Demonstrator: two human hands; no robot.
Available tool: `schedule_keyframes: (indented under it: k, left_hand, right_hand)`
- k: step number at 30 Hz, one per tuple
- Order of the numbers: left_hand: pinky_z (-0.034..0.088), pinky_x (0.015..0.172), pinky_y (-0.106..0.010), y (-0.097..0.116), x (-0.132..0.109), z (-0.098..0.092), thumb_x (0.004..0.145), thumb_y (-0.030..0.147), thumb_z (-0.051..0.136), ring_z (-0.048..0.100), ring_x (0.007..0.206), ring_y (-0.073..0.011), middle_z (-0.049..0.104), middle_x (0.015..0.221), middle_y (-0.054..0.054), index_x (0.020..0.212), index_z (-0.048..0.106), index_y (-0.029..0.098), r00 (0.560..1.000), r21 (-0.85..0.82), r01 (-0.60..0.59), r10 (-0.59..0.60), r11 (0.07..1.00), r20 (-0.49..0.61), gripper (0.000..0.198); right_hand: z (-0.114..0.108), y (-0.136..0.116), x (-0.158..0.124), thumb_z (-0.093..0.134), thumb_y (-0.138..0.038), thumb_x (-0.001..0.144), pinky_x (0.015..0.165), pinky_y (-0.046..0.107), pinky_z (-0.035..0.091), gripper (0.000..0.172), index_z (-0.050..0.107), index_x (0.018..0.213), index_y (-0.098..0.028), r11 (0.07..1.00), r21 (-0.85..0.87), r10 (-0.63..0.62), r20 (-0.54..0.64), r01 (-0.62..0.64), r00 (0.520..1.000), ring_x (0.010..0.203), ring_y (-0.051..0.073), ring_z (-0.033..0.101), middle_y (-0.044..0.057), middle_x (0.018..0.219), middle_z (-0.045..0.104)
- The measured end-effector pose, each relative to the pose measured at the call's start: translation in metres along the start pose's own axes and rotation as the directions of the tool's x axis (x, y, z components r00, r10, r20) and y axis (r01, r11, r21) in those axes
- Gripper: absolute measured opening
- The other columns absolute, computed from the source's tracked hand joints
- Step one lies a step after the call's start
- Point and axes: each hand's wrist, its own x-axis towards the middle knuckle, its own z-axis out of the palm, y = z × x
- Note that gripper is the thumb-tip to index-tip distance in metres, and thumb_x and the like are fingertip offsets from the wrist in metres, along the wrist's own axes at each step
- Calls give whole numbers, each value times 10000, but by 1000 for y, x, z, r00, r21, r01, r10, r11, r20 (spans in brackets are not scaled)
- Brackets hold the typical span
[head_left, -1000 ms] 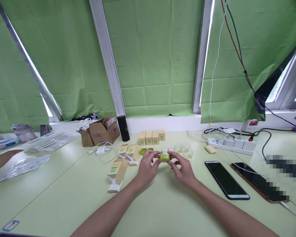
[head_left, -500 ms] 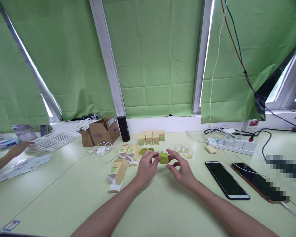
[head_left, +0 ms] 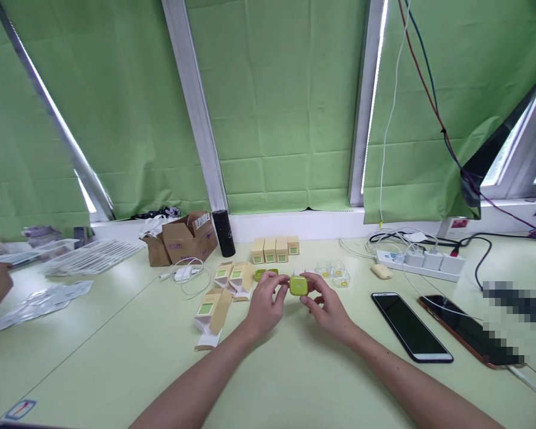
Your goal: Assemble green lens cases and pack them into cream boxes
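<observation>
In the head view, the left hand point(head_left: 267, 302) and right hand point(head_left: 331, 307) were each mostly closed, fingertips pinching a small green case point(head_left: 299, 286) by its 2 sides, seemingly raised off the table point(head_left: 312, 381). The grip looked slight, so the case could have slipped and dropped if 1 hand eased off or pushed unevenly. Clear containers point(head_left: 340, 278) sat just beyond the right hand, where a careless knuckle might have knocked them; likewise, a leftward swing of the left forearm could have crushed the nearest opened carton point(head_left: 218, 310).
</observation>
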Motion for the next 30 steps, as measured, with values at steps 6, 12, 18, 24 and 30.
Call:
schedule_keyframes:
  k: [6, 12, 18, 24, 30]
  left_hand:
    - [532, 912, -424, 0, -1, -2, 990, 226, 540, 584, 1146, -263, 661, 1132, -108, 1281, 615, 227, 998, 20, -53, 53, 998, 28, 300]
    - [522, 928, -441, 0, -1, -2, 976, 168, 544, 541, 1166, -271, 683, 1159, -94, 1261, 604, 242, 994, 45, -91, 88, 995, 63, 301]
    - [451, 1062, -532, 1, 0, -5, 940, 119, 561, 472, 1269, -303, 646, 1341, -97, 1391, 531, 261, 975, 119, -216, 208, 969, 72, 473]
    - [426, 1095, -582, 6, -2, -8, 901, 50, 534, 430, 1315, -322, 549, 1462, -111, 1485, 464, 285, 942, 152, -309, 280, 939, 187, 633]
    - [471, 1052, -543, 14, -3, -6, 892, 21, 536, 424, 1292, -319, 530, 1404, -121, 1444, 527, 308, 932, 195, -322, 274, 927, 236, 623]
  right_hand:
    - [2, 3, 0, 576, -371, 963, 603, 282, 618, 435, 501, 1382, -282, 991, 118, 60, 12, -61, 998, 1032, 231, 645, 96, 1186, 659]
    - [3, 4, 0, 583, -446, 966, 586, 282, 613, 454, 525, 1387, -287, 966, 230, 113, 55, -123, 992, 1039, 241, 619, 96, 1187, 634]
    - [5, 9, 0, 614, -487, 958, 600, 285, 597, 474, 529, 1387, -303, 938, 303, 152, 84, -171, 985, 1041, 246, 591, 86, 1162, 608]
    - [5, 11, 0, 619, -511, 959, 600, 287, 594, 463, 553, 1361, -293, 929, 329, 136, 115, -167, 984, 1088, 261, 593, 102, 1233, 609]
    - [7, 9, -1, 621, -499, 966, 596, 273, 577, 429, 571, 1324, -270, 928, 329, 141, 121, -174, 983, 1048, 242, 603, 98, 1209, 616]
